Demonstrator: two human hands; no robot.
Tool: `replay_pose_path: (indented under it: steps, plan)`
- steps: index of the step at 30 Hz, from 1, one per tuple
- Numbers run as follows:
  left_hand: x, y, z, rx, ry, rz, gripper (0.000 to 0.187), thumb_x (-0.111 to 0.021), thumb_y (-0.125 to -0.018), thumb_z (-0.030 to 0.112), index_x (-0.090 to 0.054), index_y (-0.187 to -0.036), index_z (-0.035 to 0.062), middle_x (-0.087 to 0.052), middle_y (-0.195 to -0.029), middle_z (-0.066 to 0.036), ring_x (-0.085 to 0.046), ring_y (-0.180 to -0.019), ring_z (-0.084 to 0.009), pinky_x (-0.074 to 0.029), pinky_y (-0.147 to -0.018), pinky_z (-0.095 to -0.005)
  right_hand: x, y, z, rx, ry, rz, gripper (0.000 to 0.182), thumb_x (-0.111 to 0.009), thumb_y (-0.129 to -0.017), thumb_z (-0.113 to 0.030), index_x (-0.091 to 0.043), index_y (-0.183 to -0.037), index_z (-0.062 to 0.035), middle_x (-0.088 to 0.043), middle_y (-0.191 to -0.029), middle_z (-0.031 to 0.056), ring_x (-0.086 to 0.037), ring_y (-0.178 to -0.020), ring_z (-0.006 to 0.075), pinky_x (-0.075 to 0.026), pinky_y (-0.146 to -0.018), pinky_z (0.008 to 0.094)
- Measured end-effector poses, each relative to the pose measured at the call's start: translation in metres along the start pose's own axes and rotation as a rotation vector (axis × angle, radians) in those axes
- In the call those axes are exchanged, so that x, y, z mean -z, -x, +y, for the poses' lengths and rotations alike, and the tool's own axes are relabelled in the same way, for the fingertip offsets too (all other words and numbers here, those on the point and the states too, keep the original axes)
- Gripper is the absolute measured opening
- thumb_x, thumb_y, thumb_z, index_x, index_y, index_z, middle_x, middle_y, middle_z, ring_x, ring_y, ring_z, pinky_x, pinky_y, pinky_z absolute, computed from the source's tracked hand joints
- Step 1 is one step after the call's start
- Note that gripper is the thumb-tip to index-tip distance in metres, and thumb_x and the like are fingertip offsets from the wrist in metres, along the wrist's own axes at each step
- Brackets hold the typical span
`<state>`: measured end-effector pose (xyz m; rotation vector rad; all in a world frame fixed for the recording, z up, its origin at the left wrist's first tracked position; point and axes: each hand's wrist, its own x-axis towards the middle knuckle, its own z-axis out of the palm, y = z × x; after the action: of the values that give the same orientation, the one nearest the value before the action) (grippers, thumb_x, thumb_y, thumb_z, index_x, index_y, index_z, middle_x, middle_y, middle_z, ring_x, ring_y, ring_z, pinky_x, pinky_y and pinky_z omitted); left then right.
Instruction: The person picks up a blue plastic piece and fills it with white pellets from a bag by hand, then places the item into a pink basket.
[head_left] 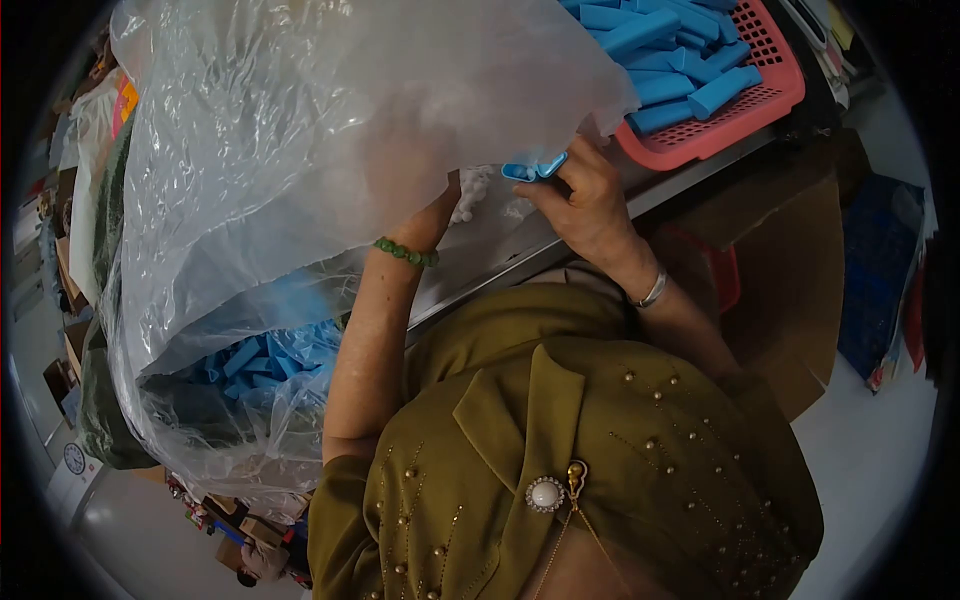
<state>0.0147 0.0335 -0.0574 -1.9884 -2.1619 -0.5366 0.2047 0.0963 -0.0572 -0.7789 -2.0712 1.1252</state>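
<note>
My right hand pinches a small blue plastic case between thumb and fingers. Its lid stands open, and something whitish shows inside. My left hand, above a green bead bracelet, is behind a large cloudy plastic bag; it shows only as a blur, so its fingers are hidden. Close to that wrist, a little heap of small white pieces lies on the grey tabletop.
A pink perforated basket full of closed blue cases stands at the upper right. More blue pieces lie inside the plastic bag's opening at left. Cardboard and a dark blue bag are on the right.
</note>
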Motion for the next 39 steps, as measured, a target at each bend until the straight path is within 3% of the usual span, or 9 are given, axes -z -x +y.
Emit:
replay_pose_path:
  steps: [7, 14, 16, 19, 29, 32, 34, 39]
  plan:
    - [-0.011, -0.005, 0.003, 0.024, 0.059, -0.114, 0.024, -0.071, -0.073, 0.014, -0.066, -0.096, 0.0083, -0.059, -0.106, -0.015, -0.056, -0.097, -0.0358, -0.044, -0.083, -0.0455, 0.0, 0.0, 0.003, -0.002, -0.016, 0.015, 0.031, -0.073, -0.071, -0.003, -0.065, -0.1, -0.0052, -0.06, -0.098, 0.0076, -0.059, -0.087, 0.0272, -0.05, -0.073, 0.0353]
    - [-0.012, -0.006, 0.001, -0.007, -0.02, -0.056, 0.022, -0.072, -0.073, 0.016, -0.067, -0.094, 0.0104, -0.062, -0.09, -0.011, -0.058, -0.088, -0.0324, -0.046, -0.079, -0.0425, 0.001, 0.0, 0.002, 0.002, -0.022, 0.019, 0.031, -0.073, -0.071, -0.003, -0.065, -0.101, -0.0056, -0.06, -0.098, 0.0075, -0.059, -0.087, 0.0276, -0.05, -0.073, 0.0355]
    - [-0.006, -0.005, 0.005, 0.052, -0.038, -0.195, 0.023, -0.072, -0.073, 0.02, -0.068, -0.095, 0.0114, -0.064, -0.082, -0.009, -0.06, -0.086, -0.03, -0.047, -0.078, -0.0402, 0.002, 0.001, 0.0, 0.007, 0.009, 0.035, 0.033, -0.073, -0.07, -0.002, -0.065, -0.102, -0.0058, -0.06, -0.098, 0.0076, -0.059, -0.088, 0.028, -0.05, -0.074, 0.0358]
    - [-0.01, 0.003, 0.006, 0.098, 0.038, -0.199, 0.025, -0.071, -0.075, 0.025, -0.069, -0.096, 0.0119, -0.066, -0.079, -0.009, -0.063, -0.085, -0.0276, -0.048, -0.079, -0.0386, 0.002, 0.002, 0.002, 0.009, 0.003, 0.018, 0.034, -0.074, -0.069, -0.001, -0.065, -0.102, -0.0056, -0.06, -0.098, 0.0077, -0.059, -0.088, 0.0282, -0.05, -0.074, 0.0361]
    - [-0.019, 0.006, -0.002, 0.138, 0.007, -0.188, 0.021, -0.067, -0.081, 0.026, -0.071, -0.096, 0.0122, -0.068, -0.085, -0.009, -0.065, -0.084, -0.0292, -0.049, -0.082, -0.0406, 0.001, 0.002, 0.004, 0.011, 0.005, 0.008, 0.033, -0.074, -0.069, -0.001, -0.065, -0.101, -0.0049, -0.06, -0.097, 0.0081, -0.059, -0.088, 0.0282, -0.05, -0.075, 0.0362]
    - [-0.017, 0.005, -0.002, 0.095, -0.072, -0.172, 0.017, -0.068, -0.08, 0.022, -0.072, -0.094, 0.0128, -0.068, -0.091, -0.01, -0.064, -0.089, -0.029, -0.049, -0.082, -0.0405, 0.0, 0.003, 0.004, 0.011, -0.001, 0.006, 0.033, -0.074, -0.069, -0.001, -0.065, -0.101, -0.0048, -0.06, -0.097, 0.0081, -0.059, -0.089, 0.0281, -0.05, -0.075, 0.0362]
    - [-0.012, 0.001, 0.0, -0.024, -0.115, -0.029, 0.016, -0.069, -0.078, 0.017, -0.073, -0.093, 0.0125, -0.068, -0.097, -0.011, -0.063, -0.093, -0.0306, -0.05, -0.082, -0.0402, 0.001, 0.003, 0.005, 0.0, -0.011, 0.003, 0.033, -0.074, -0.069, -0.001, -0.065, -0.1, -0.0047, -0.06, -0.097, 0.0081, -0.059, -0.089, 0.028, -0.05, -0.075, 0.0361]
    - [-0.004, 0.002, 0.001, 0.02, -0.05, -0.088, 0.019, -0.07, -0.077, 0.012, -0.072, -0.096, 0.0098, -0.067, -0.1, -0.015, -0.063, -0.093, -0.0325, -0.05, -0.082, -0.0394, 0.001, 0.002, 0.002, -0.004, 0.002, 0.003, 0.031, -0.073, -0.069, -0.001, -0.064, -0.098, -0.0042, -0.06, -0.097, 0.0084, -0.059, -0.089, 0.0282, -0.05, -0.075, 0.036]
